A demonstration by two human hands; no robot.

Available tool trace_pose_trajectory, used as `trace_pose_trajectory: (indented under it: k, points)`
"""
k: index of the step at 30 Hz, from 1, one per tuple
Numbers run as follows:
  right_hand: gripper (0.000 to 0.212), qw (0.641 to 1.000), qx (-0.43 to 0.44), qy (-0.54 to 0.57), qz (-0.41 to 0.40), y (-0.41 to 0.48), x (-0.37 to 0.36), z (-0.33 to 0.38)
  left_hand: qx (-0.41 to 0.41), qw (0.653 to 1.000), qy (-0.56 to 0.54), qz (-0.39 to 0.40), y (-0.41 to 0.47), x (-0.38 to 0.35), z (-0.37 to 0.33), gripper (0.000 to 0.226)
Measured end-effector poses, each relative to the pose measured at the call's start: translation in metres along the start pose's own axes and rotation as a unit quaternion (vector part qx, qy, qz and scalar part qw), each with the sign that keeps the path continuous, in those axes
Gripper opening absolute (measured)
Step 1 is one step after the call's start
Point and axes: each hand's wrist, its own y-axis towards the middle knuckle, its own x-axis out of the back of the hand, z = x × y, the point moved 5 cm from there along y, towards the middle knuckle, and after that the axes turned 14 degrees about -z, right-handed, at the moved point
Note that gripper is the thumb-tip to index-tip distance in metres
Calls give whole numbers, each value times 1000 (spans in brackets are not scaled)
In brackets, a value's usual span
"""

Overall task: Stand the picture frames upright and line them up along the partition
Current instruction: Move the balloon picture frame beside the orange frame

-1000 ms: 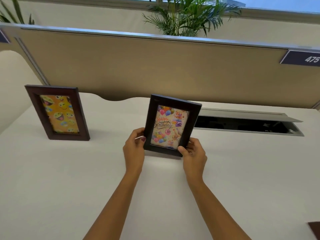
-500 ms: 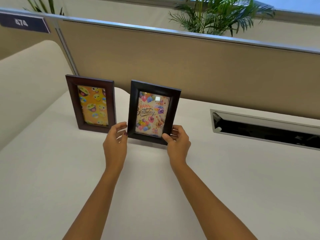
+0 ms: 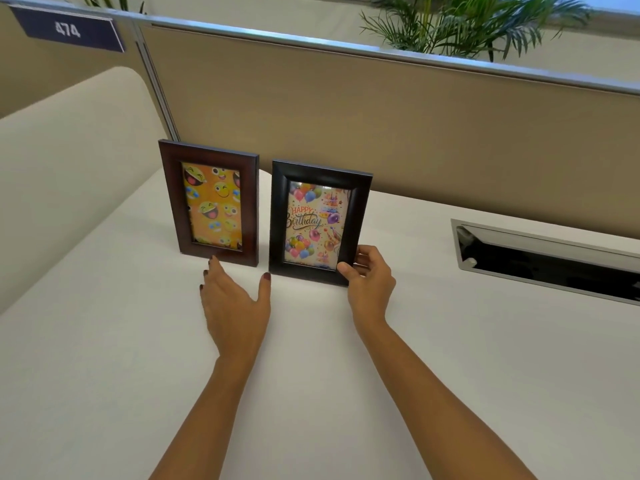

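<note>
Two picture frames stand upright side by side on the white desk (image 3: 104, 341), in front of the tan partition (image 3: 346, 109). The brown frame (image 3: 211, 202) on the left shows yellow emoji faces. The black frame (image 3: 317, 223) on the right shows a "Happy Birthday" balloon picture. My right hand (image 3: 369, 278) grips the black frame's lower right corner, thumb on its front. My left hand (image 3: 235, 299) is open, palm down, just before the gap between the frames; its thumb tip is near the black frame's lower left corner, and I cannot tell if it touches.
A metal-edged cable slot (image 3: 547, 258) is open in the desk to the right. A number plate reading 474 (image 3: 69, 29) hangs on the partition at top left. A cream side panel (image 3: 59, 161) rises on the left. Palm leaves (image 3: 467, 26) show behind the partition.
The black frame has been carried left and set down close beside the brown frame. My left hand has let go of it and opened; my right hand still holds its corner.
</note>
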Motion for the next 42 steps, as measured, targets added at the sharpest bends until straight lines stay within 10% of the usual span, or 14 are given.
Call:
trace_pose_trajectory:
  k: [22,42]
  points:
    - [37,999,7,41,20,-14,0,-6,-49,995,84,-2,8,-14,-3,85]
    - [26,968,150,-32,-196,-38,151,10,-31,959,-249,131,-123,24,-98,54]
